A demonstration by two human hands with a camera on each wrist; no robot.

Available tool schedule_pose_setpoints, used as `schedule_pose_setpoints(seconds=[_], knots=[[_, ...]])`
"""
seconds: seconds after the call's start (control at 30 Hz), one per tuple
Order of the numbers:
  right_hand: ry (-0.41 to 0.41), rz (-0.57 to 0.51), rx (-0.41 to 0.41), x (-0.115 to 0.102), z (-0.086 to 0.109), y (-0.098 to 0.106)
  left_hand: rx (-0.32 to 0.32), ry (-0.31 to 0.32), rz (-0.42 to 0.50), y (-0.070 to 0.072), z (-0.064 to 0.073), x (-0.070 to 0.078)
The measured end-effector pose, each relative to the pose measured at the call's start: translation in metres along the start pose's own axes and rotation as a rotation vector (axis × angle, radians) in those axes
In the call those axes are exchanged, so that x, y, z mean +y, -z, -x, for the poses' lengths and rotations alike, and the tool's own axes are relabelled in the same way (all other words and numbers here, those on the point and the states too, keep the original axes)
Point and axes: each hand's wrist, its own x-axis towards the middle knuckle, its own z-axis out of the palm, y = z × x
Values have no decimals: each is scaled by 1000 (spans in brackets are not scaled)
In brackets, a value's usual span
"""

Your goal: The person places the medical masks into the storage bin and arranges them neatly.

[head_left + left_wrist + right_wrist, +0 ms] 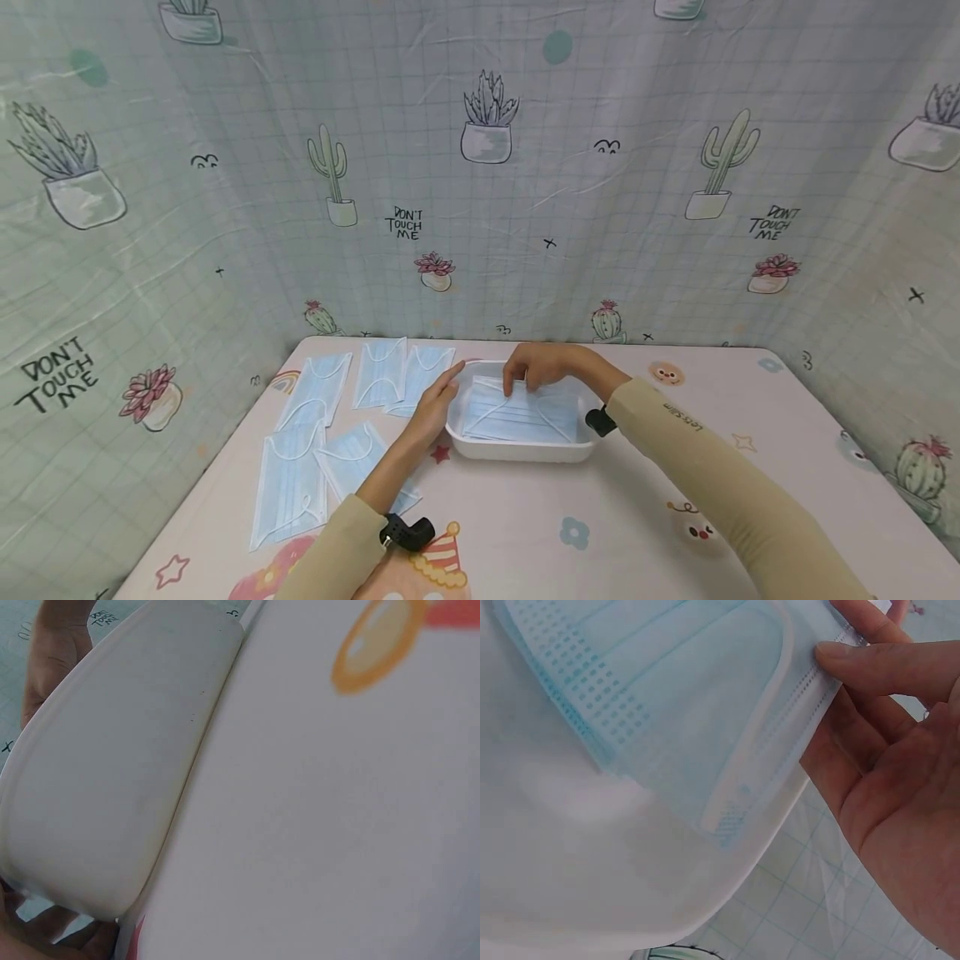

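Note:
A white plastic tub (517, 452) stands on the table with blue pleated face masks (517, 421) lying in it. My left hand (431, 412) holds the tub's left side, its fingers (52, 926) against the end wall in the left wrist view. Reaching over the far side of the tub, my right hand (543, 364) pinches the edge of a face mask (697, 697). The right wrist view shows the thumb on top of the mask and other fingers beneath its edge. A white ear loop (769, 697) lies across the mask.
Left of the tub, several face masks (288, 487) lie spread on the table, some overlapping. The pale table cover (645, 517) has printed cartoon figures. A patterned curtain (405, 167) surrounds the table's back and sides. Each wrist wears a black camera (408, 532).

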Motion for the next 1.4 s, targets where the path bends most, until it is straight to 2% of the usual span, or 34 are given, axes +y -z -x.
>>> schedule_pose_setpoints(seconds=[0.17,0.6,0.83,1.03,1.4], knots=[[-28,2,21,1,-1,-2,3,-1,-1,0,-1,0],[-2,-7,36,6,-2,-1,5,27,-14,0,0,1],[-8,-9,41,2,-2,0,7,18,-24,0,0,1],[-13,-23,40,8,-7,-2,-5,-14,-14,1,-3,-2],[-25,-32,39,9,-12,-5,-7,-13,-26,1,-3,-2]])
